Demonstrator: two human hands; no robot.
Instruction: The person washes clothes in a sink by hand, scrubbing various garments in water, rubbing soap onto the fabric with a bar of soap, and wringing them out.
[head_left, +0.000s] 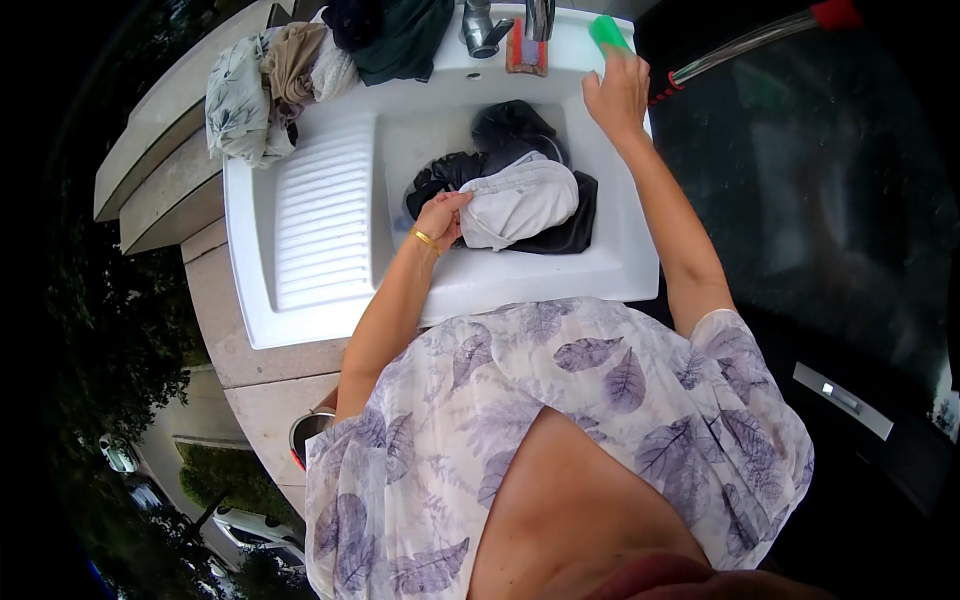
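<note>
In the basin of the white sink [625,265], my left hand [440,217] pinches the left edge of a white garment [525,203] with a gathered waistband. Wet-looking black clothes [515,128] lie under and behind it. At the sink's back right corner, my right hand [620,95] has its fingers closed at the near end of a smooth green object [608,33]. Its kind is not clear, and my fingers cover the lower part.
A ribbed washboard [322,215] forms the sink's left side. Piled clothes [292,62] rest on the back left rim. A metal tap [482,30] and a small reddish holder [527,50] stand at the back. A dark glossy surface [790,190] lies right.
</note>
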